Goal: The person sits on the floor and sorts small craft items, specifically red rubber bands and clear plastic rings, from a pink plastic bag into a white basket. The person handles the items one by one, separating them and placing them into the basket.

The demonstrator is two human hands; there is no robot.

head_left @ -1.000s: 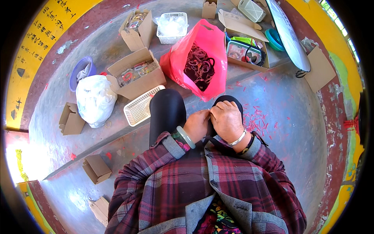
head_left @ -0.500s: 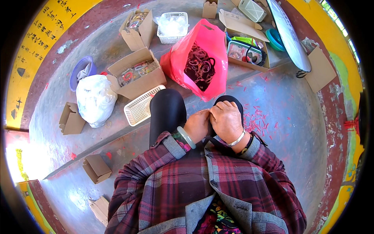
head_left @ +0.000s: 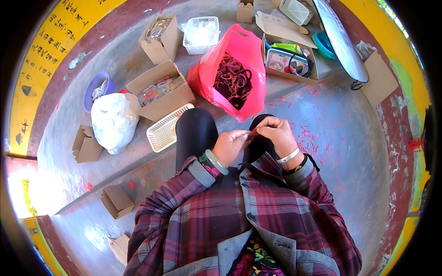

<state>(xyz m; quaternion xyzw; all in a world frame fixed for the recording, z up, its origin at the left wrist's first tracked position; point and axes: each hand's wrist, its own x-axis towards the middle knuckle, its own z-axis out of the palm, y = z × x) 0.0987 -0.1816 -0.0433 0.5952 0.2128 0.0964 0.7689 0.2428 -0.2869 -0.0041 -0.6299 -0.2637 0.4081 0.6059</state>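
Observation:
My left hand [head_left: 230, 146] and my right hand [head_left: 276, 135] meet over my knees, fingertips pinched together on a small red piece [head_left: 252, 133] held between them. What the piece is cannot be made out at this size. Just beyond my hands an open pink plastic bag [head_left: 251, 83] holds a tangle of dark loops [head_left: 232, 79]. A pale green bangle circles my left wrist and a white bangle my right. My black-clad knees sit under both hands.
A white mesh basket [head_left: 165, 129] lies by my left knee. Open cardboard boxes [head_left: 159, 94] [head_left: 285, 57] hold small items. A tied white bag [head_left: 113, 120], a blue bowl [head_left: 94, 87] and small folded cartons [head_left: 85, 145] sit left. Red scraps [head_left: 308, 138] litter the concrete.
Both hands have stayed over my knees; the fingertips have shifted slightly on the small red piece.

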